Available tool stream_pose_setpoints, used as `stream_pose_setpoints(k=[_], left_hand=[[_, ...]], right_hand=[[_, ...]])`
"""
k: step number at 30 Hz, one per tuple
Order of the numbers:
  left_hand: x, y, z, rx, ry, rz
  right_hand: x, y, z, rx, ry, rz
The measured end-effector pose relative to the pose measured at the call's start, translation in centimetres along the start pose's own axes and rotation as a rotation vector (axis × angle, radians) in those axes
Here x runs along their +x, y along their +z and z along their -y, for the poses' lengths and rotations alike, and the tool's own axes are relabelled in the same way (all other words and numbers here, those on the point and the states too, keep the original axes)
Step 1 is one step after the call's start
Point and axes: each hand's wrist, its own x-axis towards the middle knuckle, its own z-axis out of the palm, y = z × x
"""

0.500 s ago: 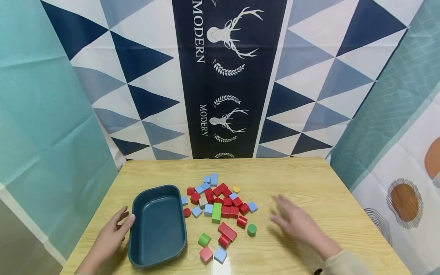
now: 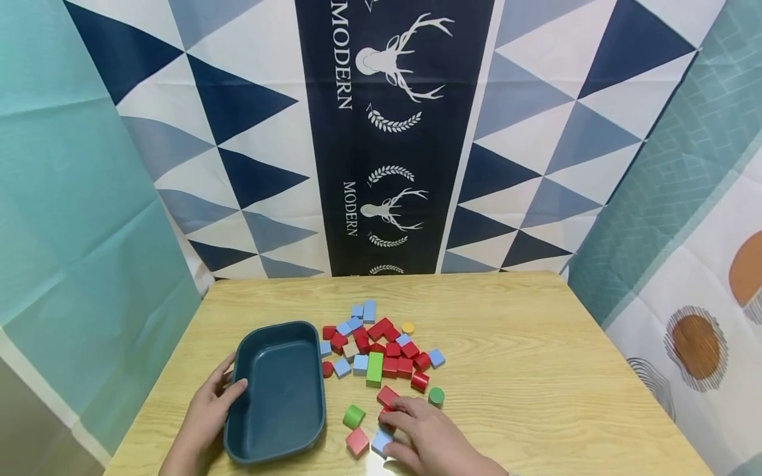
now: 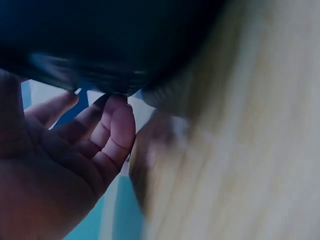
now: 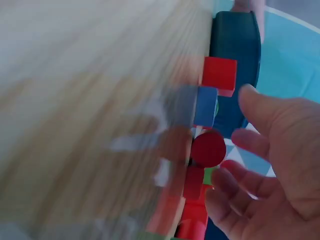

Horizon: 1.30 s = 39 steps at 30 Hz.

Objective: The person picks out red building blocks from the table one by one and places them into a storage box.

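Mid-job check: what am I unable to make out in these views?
- Head: much of the red cylinder, covered by the right hand.
- Left wrist: the inside of the tray, hidden by its own dark outer side.
- Left wrist: part of the left hand, cut off by the left edge.
- Right wrist: the lowest red block, cut off by the bottom edge.

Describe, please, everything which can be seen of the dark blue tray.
The tray is a dark blue rounded rectangle, open-topped, with raised walls and a flat floor; it looks like plastic. It stands upright on the table, longer sides running front to back, nothing inside. The left hand holds its left rim, thumb over the edge. Whether the nearest blue block touches its right wall, I cannot tell.
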Motion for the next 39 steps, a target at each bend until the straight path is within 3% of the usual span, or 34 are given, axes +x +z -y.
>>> stream_pose_setpoints(k=[3,7,15,24,30,34,39], left_hand=[[0.1,0.1,0.3,-0.033,-0.03,0.005],[0.2,0.3,0.5,-0.082,-0.066,0.009],[0.0,0.2,1.4,-0.148,-0.024,0.021],[0.1,0.1,1.9,-0.134,0.001,0.011],[0.1,0.4,1.4,-0.128,0.009,0.008],[0.0,0.5,1.4,-0.123,0.003,0.019],[-0.2,0.3,1.5,-0.114,-0.039,0.019]], right_hand=[[0.4,0.2,0.4,-0.026,0.056,-0.008],[0.9,0.3,0.5,-0.103,0.04,-0.03],[1.7,0.5,0.7,-0.213,0.006,-0.064],[3.0,0.4,0.8,-0.253,-0.152,-0.046],[3.6,0.2,0.3,-0.319,-0.195,-0.023],[4.3,-0.6,0.4,-0.262,-0.157,-0.044],[5.7,-2.7,2.1,-0.045,-0.032,-0.078]])
